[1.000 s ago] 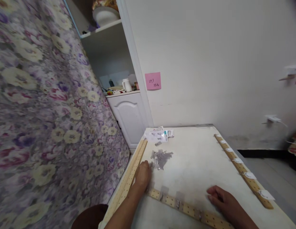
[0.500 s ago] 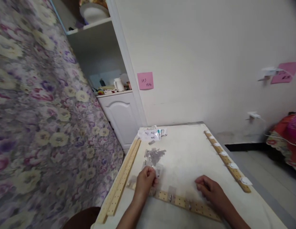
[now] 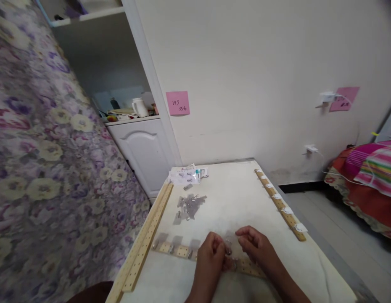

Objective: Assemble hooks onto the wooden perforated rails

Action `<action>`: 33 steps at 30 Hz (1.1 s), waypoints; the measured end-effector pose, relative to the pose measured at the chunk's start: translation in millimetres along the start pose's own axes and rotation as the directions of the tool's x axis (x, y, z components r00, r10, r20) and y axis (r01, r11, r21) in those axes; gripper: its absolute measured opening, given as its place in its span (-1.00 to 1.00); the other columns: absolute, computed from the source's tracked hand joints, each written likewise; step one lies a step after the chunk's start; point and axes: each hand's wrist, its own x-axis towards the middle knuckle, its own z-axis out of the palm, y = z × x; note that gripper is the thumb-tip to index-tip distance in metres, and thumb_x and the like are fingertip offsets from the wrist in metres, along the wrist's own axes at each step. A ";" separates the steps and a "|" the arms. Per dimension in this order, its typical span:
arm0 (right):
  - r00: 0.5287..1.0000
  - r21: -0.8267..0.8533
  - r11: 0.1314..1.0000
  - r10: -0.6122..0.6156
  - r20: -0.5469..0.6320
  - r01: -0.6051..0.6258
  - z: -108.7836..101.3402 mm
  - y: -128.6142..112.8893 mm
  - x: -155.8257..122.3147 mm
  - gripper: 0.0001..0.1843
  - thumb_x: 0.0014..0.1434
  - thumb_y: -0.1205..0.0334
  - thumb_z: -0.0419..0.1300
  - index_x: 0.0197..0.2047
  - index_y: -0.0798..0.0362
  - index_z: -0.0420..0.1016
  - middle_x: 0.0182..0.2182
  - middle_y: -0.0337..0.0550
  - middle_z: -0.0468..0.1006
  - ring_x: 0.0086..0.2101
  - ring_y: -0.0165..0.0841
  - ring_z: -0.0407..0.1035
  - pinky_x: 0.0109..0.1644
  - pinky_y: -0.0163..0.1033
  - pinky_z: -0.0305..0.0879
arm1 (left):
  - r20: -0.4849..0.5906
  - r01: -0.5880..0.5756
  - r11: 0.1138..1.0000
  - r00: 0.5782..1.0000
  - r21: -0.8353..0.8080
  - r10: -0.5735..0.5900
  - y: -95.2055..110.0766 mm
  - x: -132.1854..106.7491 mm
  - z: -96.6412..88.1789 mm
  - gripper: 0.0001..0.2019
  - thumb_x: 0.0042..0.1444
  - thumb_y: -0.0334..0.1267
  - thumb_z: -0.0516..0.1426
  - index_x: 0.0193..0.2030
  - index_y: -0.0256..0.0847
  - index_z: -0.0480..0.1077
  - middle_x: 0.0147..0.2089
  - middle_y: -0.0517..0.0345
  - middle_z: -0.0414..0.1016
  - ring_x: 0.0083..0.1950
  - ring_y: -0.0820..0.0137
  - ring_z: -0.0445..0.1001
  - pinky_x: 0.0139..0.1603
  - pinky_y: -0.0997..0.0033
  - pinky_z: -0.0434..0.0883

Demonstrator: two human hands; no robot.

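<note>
My left hand [image 3: 211, 254] is closed in a pinch on a small clear plastic packet with a metal piece [image 3: 228, 247], just above the front wooden strip. My right hand [image 3: 257, 246] is at the packet's right side, thumb and index finger a little apart; whether it touches the packet I cannot tell. Beneath both hands lies the perforated wooden strip [image 3: 182, 251], with several shiny metal pieces [image 3: 172, 248] and clear plastic squares [image 3: 176, 240] along it. Its middle is hidden by my hands. Farther back lies a pile of small clear packets [image 3: 191, 205].
Two perforated wooden strips [image 3: 148, 237] lie along the table's left edge. On the right, another strip [image 3: 282, 207] carries several white round tags [image 3: 287, 210]. Packaged cards [image 3: 184, 176] lie at the back left of the white table [image 3: 227, 193]. A floral curtain [image 3: 56, 168] hangs at left.
My left hand has moved right, away from the packet pile, carrying a small packet to over the strip. My right hand has come closer to it. The camera view has turned right.
</note>
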 end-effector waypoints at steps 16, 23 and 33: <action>0.996 0.282 0.956 0.066 0.061 -0.080 19.2 7.7 -2.3 -0.44 0.03 -0.13 0.21 -0.01 0.08 0.36 -0.45 -0.28 0.46 -0.72 -0.64 0.01 -0.66 -0.41 -0.09 | 0.173 -0.375 0.464 0.891 0.803 0.420 22.1 -10.4 -12.2 -0.79 0.14 -0.51 -0.05 -0.33 -0.14 0.31 -0.29 0.19 0.42 -0.26 0.37 0.35 -0.28 0.39 0.21; 0.992 -0.127 0.990 -0.074 -0.099 0.062 -3.4 -1.7 -2.1 -0.66 0.07 -0.03 0.20 -0.23 0.06 0.49 -0.58 -0.32 0.31 -0.56 -0.47 0.12 -0.49 -0.35 0.03 | 0.222 -0.462 0.500 0.856 0.732 0.466 30.9 -7.7 -16.8 -0.76 0.14 -0.48 -0.01 -0.22 -0.12 0.42 -0.25 0.12 0.43 -0.18 0.31 0.32 -0.15 0.27 0.23; 0.992 -0.153 0.982 -0.097 0.083 0.109 4.4 -15.2 -12.7 -0.78 0.05 0.08 0.23 -0.45 0.07 0.41 -0.60 -0.33 0.33 -0.54 -0.48 0.17 -0.45 -0.36 0.10 | 0.138 -0.404 0.826 0.914 0.394 0.382 34.7 -11.6 -6.6 -0.78 0.22 -0.27 -0.04 -0.09 -0.12 0.38 -0.17 0.09 0.47 -0.13 0.33 0.41 -0.09 0.32 0.33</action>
